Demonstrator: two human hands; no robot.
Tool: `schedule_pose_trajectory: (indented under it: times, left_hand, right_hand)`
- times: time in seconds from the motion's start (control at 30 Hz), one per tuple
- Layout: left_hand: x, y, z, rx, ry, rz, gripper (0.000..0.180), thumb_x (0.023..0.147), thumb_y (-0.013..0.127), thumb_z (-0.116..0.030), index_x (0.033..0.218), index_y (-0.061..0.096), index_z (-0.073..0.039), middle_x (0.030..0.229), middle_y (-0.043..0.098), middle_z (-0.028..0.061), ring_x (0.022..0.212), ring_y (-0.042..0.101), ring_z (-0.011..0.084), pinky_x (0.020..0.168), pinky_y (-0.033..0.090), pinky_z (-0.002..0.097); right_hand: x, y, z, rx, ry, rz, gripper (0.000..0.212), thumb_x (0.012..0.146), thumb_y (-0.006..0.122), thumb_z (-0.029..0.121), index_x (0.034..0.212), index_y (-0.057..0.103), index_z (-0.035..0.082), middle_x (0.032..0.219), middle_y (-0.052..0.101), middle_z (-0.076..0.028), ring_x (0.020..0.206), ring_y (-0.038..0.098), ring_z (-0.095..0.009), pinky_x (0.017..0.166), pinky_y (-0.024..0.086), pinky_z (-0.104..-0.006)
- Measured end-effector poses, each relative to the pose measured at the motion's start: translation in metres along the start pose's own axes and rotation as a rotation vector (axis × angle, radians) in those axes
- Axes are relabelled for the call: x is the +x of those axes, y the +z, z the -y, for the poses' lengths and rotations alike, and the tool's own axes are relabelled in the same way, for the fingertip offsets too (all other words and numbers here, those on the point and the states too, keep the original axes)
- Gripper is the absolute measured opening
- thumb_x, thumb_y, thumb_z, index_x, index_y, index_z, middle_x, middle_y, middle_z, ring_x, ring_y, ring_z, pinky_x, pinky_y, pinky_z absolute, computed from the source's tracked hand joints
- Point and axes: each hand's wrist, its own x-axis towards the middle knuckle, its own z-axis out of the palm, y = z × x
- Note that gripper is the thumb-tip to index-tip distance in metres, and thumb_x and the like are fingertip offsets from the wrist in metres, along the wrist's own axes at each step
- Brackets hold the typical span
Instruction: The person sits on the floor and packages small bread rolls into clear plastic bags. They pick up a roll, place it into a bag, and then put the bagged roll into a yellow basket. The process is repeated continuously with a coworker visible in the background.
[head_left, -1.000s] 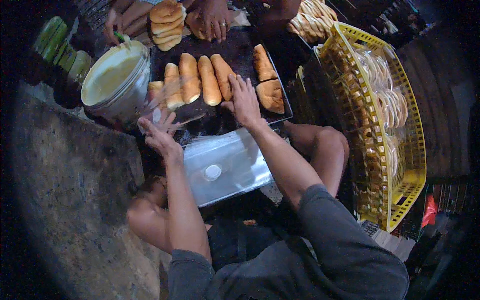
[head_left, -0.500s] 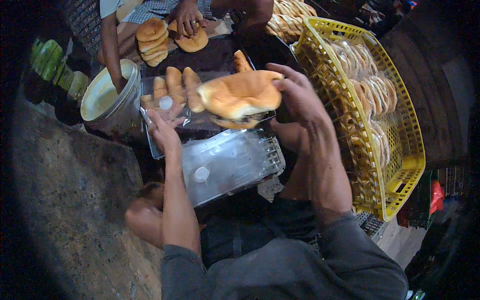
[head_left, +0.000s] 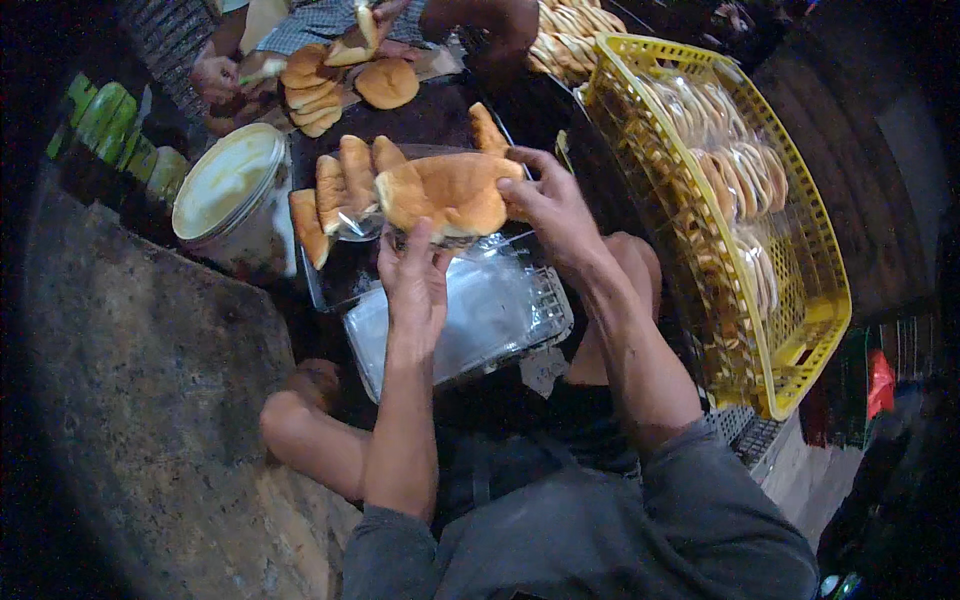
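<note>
Head view: on the left, a white bucket point(head_left: 248, 238) is set beside a dark tray point(head_left: 440, 122), on which long rolls point(head_left: 357, 175) are lined up. Next, a flat bun point(head_left: 445, 188) is touched along its lower edge by the thumb of the left hand point(head_left: 413, 280); how far that grip is closed cannot be told. The bun is raised between both hands, its right end pinched in the closed grip of the right hand point(head_left: 562, 215). Farther right, bagged buns point(head_left: 740, 185) are held in a yellow crate point(head_left: 842, 290).

I see both forearms point(head_left: 655, 365) stretched past the lap point(head_left: 520, 440); beyond it, the left hand point(head_left: 413, 280) points its thumb up, while the right hand point(head_left: 556, 213), farther out, pinches.
</note>
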Motion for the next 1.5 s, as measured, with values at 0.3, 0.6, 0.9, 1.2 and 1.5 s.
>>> schedule_pose_trajectory:
  times: [0.3,0.6,0.9,1.2,1.5]
  left_hand:
    - [0.007,-0.036,-0.028,-0.673,-0.355,0.390,0.077,0.089,0.048,-0.058,0.143,0.027,-0.007,0.144,0.032,0.0126,0.131,0.035,0.0238,0.109,0.030,0.0415]
    - [-0.008,0.042,0.036,-0.259,0.012,0.231,0.064,0.093,0.039,-0.055,0.143,0.032,-0.017,0.148,0.029,0.0051,0.135,0.029,0.0234,0.111,0.025,0.0445]
    - [-0.002,0.118,0.024,0.285,-0.026,0.254,0.068,0.089,0.046,-0.058,0.138,0.040,-0.010,0.127,0.053,0.0081,0.114,0.055,0.0220,0.088,0.052,0.0407]
    - [-0.013,0.005,0.020,2.081,-0.602,0.529,0.051,0.079,0.067,-0.046,0.061,0.063,0.001,0.055,0.062,0.0119,0.050,0.063,0.0214,0.057,0.050,0.0354]
    - [0.010,-0.072,0.033,1.979,-0.417,0.749,0.043,0.076,0.069,-0.043,0.067,0.070,-0.001,0.060,0.065,0.0138,0.062,0.067,0.0282,0.063,0.052,0.0380]
  right_hand:
    - [-0.049,0.072,0.028,-0.609,-0.941,-0.206,0.018,0.073,0.066,0.018,0.082,0.054,0.008,0.139,0.037,-0.014,0.134,0.026,-0.043,0.105,0.020,-0.0678]
    - [-0.050,0.005,0.092,-0.806,-1.135,-0.127,0.022,0.070,0.064,0.020,0.084,0.060,0.004,0.124,0.049,-0.012,0.129,0.036,-0.037,0.108,0.031,-0.0475]
    - [-0.087,-0.069,0.154,-1.504,-1.178,-0.262,0.028,0.077,0.059,0.026,0.097,0.060,0.007,0.101,0.062,-0.012,0.104,0.059,-0.031,0.091,0.045,-0.0545]
    - [-0.136,-0.290,0.132,-1.575,-0.120,-0.521,0.033,0.077,0.066,0.016,0.105,0.052,0.007,0.094,0.064,-0.017,0.088,0.061,-0.038,0.075,0.048,-0.0452]
    - [-0.073,-0.194,0.127,-1.226,-0.371,-0.289,0.050,0.083,0.065,0.039,0.117,0.056,0.004,0.095,0.065,-0.021,0.095,0.060,-0.039,0.087,0.046,-0.0435]
